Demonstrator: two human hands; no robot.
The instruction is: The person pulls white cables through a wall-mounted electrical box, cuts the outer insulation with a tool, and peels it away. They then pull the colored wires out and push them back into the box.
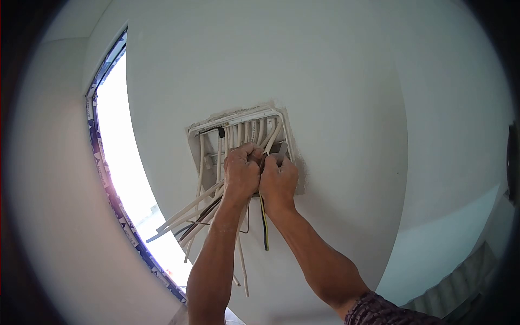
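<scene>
Both my hands are raised in front of a wall box (192,149) set into the plaster. My left hand (242,170) is closed, its fingers pinching a white sheathed cable (272,138) that comes down from the top of the box. Beside it, almost touching, my right hand (279,181) is closed around a flat grey tool (282,151), whose kind I cannot make out. Dark cores show between the two hands, partly hidden by the fingers. A yellow-green wire (265,225) hangs below my right hand.
Several more white cables (187,214) and dark wires spill out of the box to the lower left. A bright opening with a taped frame (116,203) stands on the left. Rough plaster edges surround the box. Corrugated material (455,287) lies at the lower right.
</scene>
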